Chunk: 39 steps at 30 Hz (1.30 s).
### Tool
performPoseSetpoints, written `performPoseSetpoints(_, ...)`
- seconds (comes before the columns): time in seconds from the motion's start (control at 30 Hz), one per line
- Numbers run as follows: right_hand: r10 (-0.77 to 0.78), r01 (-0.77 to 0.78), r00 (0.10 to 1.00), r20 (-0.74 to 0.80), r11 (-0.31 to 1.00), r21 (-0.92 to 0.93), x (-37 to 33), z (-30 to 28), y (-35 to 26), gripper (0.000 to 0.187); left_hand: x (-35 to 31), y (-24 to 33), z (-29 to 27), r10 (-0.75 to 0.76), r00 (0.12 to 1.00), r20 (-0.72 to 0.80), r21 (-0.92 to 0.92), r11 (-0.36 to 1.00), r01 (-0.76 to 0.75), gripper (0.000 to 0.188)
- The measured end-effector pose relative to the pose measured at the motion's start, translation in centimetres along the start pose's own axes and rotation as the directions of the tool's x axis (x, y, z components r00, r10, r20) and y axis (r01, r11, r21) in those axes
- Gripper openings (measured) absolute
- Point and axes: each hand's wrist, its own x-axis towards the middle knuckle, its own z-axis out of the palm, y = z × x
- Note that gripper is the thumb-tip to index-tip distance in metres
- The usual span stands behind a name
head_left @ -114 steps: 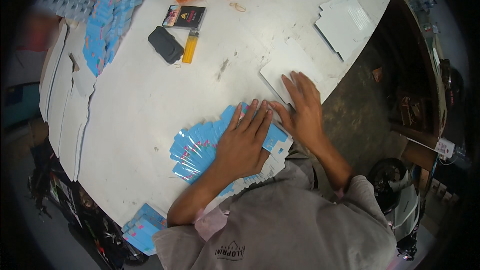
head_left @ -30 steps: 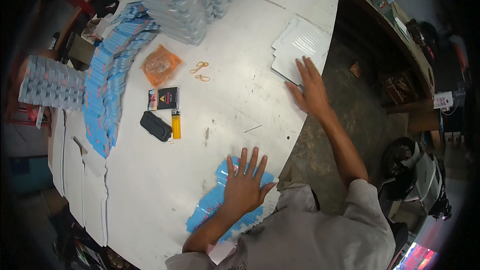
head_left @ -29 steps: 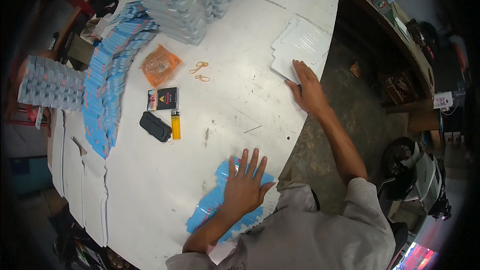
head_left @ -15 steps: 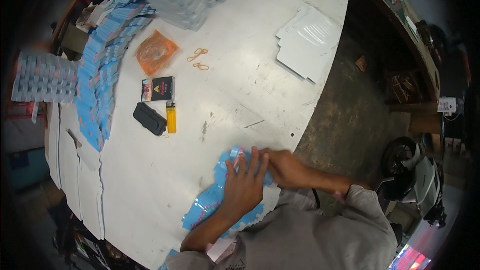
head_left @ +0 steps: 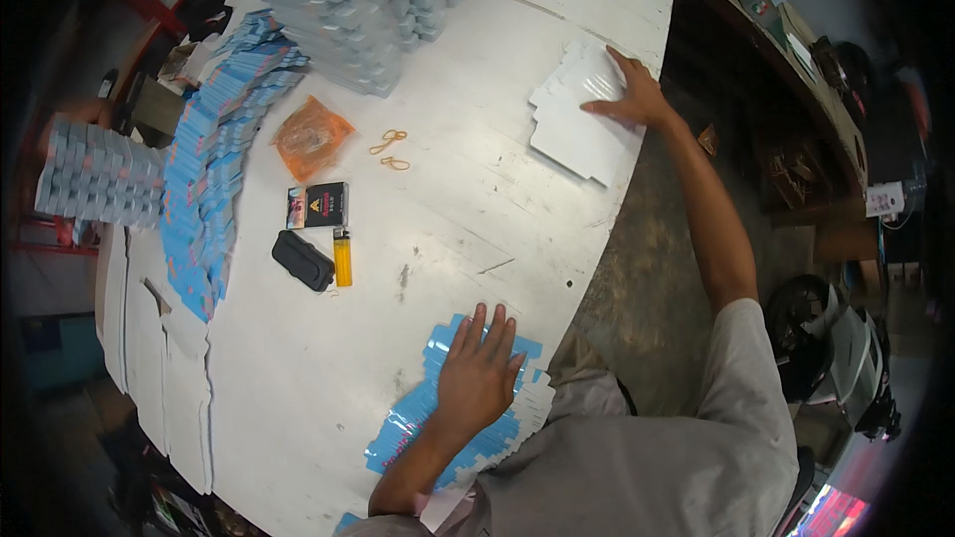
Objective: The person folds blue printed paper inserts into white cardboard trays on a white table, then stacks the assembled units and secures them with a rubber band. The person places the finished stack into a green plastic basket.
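At six o'clock in the head view, the left hand (head_left: 476,378) lay palm down, fingers almost straight and clasping nothing, upon the blue cards (head_left: 406,423) (overlapped in a fan). Between one and two o'clock, the right hand (head_left: 642,101) spread thumb and fingers wide over the white stack (head_left: 572,134), with nothing clasped between them. The orange bag (head_left: 311,137) lay at ten o'clock.

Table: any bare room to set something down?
Biggest patch: middle of the table, between lighter and white stack, beyond the left hand and blue fan. Another: lower left, between fan and black case. Crowded: upper left, with grey stacks, blue row and orange packet. Right hand is at the white stack.
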Motion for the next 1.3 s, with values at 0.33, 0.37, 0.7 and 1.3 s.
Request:
performPoseSetpoints(0.33, -0.455, 0.444, 0.873, -0.175, 0.891, -0.097, -17.3, 2.6, -14.6, 0.096, -1.0, 1.6, -2.5, -0.103, 0.993, -0.053, 0.055, 0.993, 0.105, 0.064)
performPoseSetpoints(0.37, -0.487, 0.486, 0.857, -0.166, 0.873, -0.052, -20.0, 2.4, -15.6, 0.087, -1.1, 1.5, -2.5, -0.093, 0.994, -0.058, 0.033, 0.995, 0.095, 0.063)
performPoseSetpoints(0.7, -0.422, 0.453, 0.887, -0.186, 0.726, 0.518, -28.2, 7.3, -20.2, 0.055, -1.1, 1.5, -1.9, -0.101, 0.991, -0.086, 0.008, 0.995, 0.102, 0.068)
performPoseSetpoints(1.3, -0.354, 0.097, 0.887, 0.298, 0.772, 0.628, -30.8, 3.2, -21.8, 0.027, -1.0, 1.7, -1.5, -0.046, 0.997, -0.06, 0.199, 0.978, 0.057, 0.076)
